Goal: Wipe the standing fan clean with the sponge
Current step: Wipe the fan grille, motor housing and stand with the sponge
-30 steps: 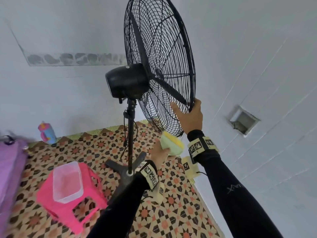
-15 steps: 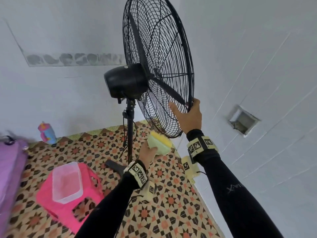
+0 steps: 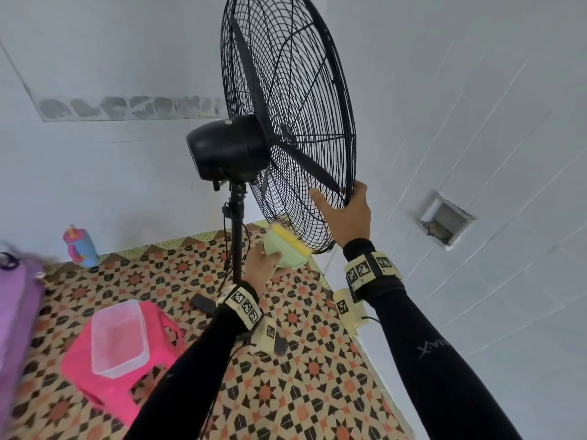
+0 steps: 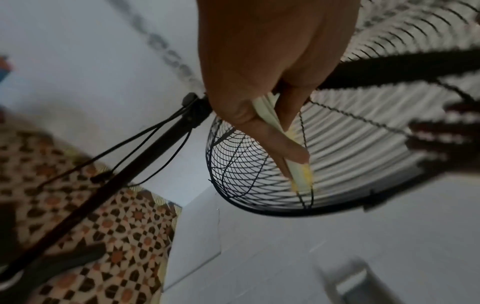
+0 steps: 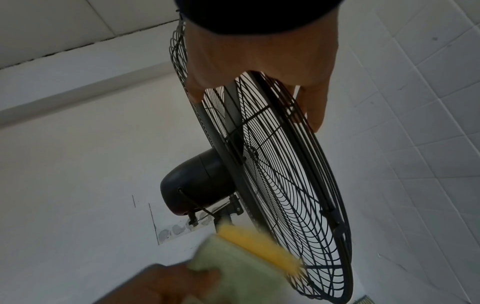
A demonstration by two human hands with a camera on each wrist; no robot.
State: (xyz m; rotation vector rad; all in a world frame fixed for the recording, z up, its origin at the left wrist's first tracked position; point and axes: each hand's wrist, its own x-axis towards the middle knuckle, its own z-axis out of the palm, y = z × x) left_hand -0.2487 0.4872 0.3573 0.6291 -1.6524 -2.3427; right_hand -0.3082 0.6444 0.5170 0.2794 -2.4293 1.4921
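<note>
my left hand (image 3: 260, 265) grips a soft sponge, pale green with a yellow scrubbing face (image 3: 287, 250), thumb on one side and fingers curled round the other. the yellow face is turned toward the lower back part of the wire cage of the tall black standing fan (image 3: 286, 122). from the head view the sponge sits right at the bottom wires; in the left wrist view its yellow edge (image 4: 302, 174) looks to be against the grille, though that picture is blurred and i cannot be sure it touches.

my right hand (image 3: 347, 214) holds the lower rim of the cage, thumb laid on the back wires and fingers wrapped over the rim to the front. the right wrist view shows the same grasp (image 5: 259, 61), with the rim passing between thumb and fingers.

the fan stands upright on its black pole (image 3: 236, 236) on a patterned floor mat of orange, black and cream stars (image 3: 301, 392), near the corner of the white walls. its round black motor housing (image 3: 225, 150) points left.

on the mat to my left is a bright pink plastic stool (image 3: 127, 385) with a clear plastic tub (image 3: 117, 338) on top. a blue and pink child's bottle (image 3: 77, 246) stands by the far wall.
</note>
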